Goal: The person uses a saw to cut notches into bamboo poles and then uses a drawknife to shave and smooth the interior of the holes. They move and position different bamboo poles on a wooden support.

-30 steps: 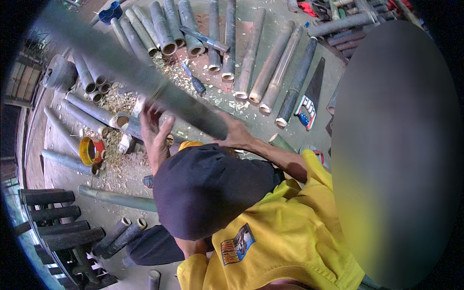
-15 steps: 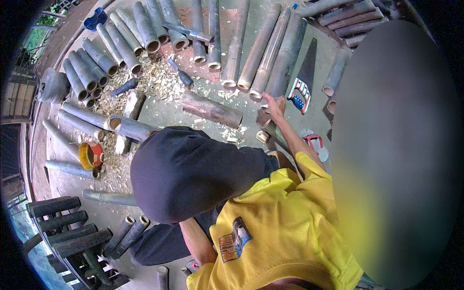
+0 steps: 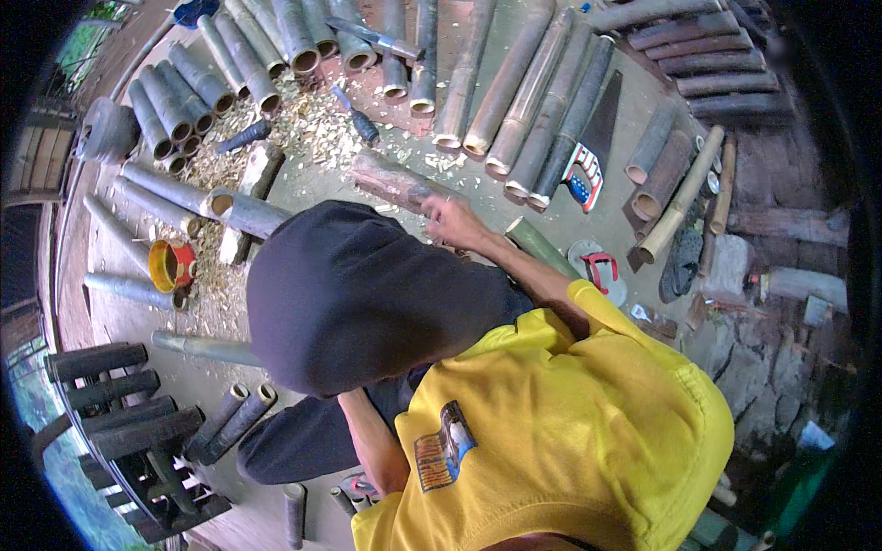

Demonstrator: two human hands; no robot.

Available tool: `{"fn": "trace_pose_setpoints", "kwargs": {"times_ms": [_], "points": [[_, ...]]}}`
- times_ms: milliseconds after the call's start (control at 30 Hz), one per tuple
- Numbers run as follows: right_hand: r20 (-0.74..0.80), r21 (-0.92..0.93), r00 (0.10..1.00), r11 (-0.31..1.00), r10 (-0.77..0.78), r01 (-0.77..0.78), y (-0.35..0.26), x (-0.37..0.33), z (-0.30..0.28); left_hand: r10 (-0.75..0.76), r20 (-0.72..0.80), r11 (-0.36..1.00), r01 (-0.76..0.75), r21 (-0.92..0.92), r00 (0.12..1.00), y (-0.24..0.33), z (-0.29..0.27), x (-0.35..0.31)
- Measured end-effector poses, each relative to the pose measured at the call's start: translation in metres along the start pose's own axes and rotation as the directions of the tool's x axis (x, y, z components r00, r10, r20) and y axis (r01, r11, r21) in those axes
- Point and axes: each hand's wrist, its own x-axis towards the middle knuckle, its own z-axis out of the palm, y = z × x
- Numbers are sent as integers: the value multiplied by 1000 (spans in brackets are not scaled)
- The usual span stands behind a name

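My right hand [image 3: 452,222] is beside the right end of a short, rough log [image 3: 395,180]; I cannot tell whether it touches the wood. Its fingers look loosely apart, slightly blurred, with nothing visible in them. Below it, a green bamboo tube [image 3: 542,248] runs under my right forearm. My left forearm [image 3: 372,445] goes behind my dark-clothed raised knee [image 3: 358,294], which hides the left hand. Beyond the right hand, a row of bamboo tubes ends in a dark one [image 3: 577,119] with a pale cut end, beside a handsaw [image 3: 588,174].
Pale wood chips [image 3: 312,119] cover the floor around two dark-handled tools, one being a blade tool [image 3: 356,118]. A second log [image 3: 255,188] supports a bamboo tube [image 3: 248,213]. A yellow-and-red container [image 3: 172,266] stands left. A sandal [image 3: 597,271] lies right; stacked bamboo [image 3: 717,64] is beyond.
My right hand has left the near end of the bamboo tube and moved left to the log. That tube now lies in the row beside the saw. The blurred patch at right is gone.
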Motion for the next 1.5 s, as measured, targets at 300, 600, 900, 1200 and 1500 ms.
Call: {"fn": "trace_pose_setpoints", "kwargs": {"times_ms": [300, 600, 900, 1200, 1500], "points": [[178, -98, 980, 993, 83, -66, 26, -13, -10, 57, 8, 998, -57, 34, 998, 9, 16, 0], [79, -332, 996, 941, -47, 71, 178, -47, -15, 151, 172, 982, -168, 88, 973, 35, 64, 10], [202, -351, 932, 911, 301, -218, 130, -65, 2, 158, 160, 971, -183, 157, 974, 4, 45, 9], [257, -379, 912, 901, 321, -211, 111, -51, -2, 141, 150, 978, -161, 131, 979, 13, 52, 7], [308, -296, 916, 941, 256, -164, 102, 8, 19, 185, 225, 979, -198, 38, 957, 18, 69, 16]]}}
